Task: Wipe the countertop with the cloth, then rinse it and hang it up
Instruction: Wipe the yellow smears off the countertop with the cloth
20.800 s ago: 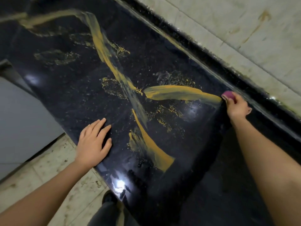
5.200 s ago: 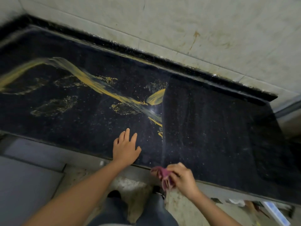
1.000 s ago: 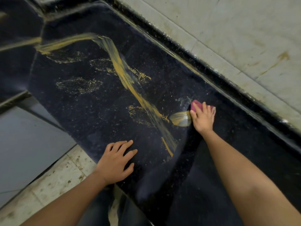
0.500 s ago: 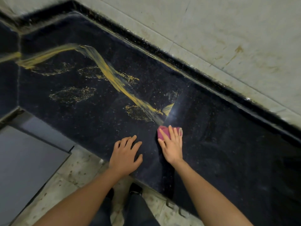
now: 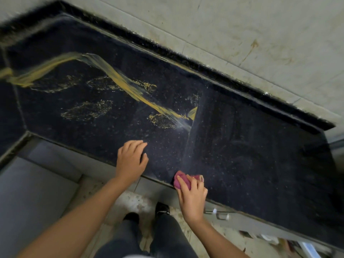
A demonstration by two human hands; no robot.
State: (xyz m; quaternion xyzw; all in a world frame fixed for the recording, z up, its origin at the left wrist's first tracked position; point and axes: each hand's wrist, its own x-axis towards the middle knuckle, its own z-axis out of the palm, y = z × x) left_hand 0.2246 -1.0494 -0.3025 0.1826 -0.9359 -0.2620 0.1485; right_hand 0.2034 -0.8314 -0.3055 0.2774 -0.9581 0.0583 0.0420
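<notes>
Right hand (image 5: 192, 198) bunches the pink cloth (image 5: 181, 180) at the countertop (image 5: 251, 155) edge — that loaded cloth could drip yellow spill (image 5: 119, 79) onto the floor; left hand (image 5: 131, 158) rests flat.

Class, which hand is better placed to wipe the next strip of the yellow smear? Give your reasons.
Right. The right hand grips the pink cloth at the front edge of the countertop, near the yellow smear. The left hand rests on the countertop, holding nothing.
</notes>
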